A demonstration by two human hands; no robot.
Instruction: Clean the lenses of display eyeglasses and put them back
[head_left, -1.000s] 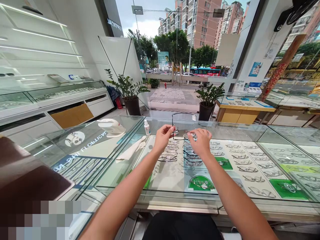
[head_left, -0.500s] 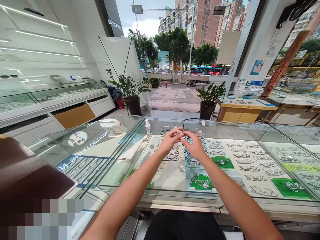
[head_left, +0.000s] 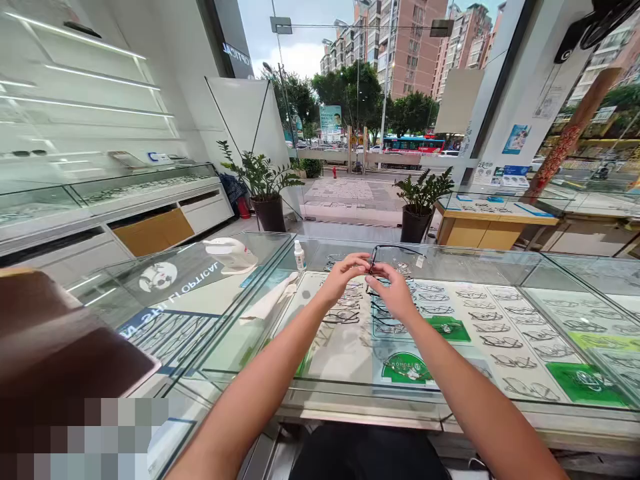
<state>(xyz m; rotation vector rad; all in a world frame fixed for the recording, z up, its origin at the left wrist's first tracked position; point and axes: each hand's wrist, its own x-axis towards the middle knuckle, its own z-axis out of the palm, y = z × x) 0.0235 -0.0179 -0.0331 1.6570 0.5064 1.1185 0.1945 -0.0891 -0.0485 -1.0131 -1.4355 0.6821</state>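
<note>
Left hand (head_left: 344, 279) and right hand (head_left: 395, 288) pinch dark glasses (head_left: 400, 247) above the glass-cased desk (head_left: 350, 398), spectacle rows (head_left: 484, 316) inside at four o'clock.

- Mirror-flipped "OPTICAL" runs in white letters along the dark sign (head_left: 237, 59) beside the window.
- "OPTICAL" also stands, flipped, on the grey band (head_left: 187, 285) in the left glass showcase, after what looks like "SHILI" (the angle makes that part less sure).
- The green display card (head_left: 406, 365) bears a pale brand word starting "MO" (its remaining letters blur).
- Print on the spray bottle (head_left: 299, 257), blue-green window poster (head_left: 330, 119) and pillar poster (head_left: 517, 139) is too small to read.
</note>
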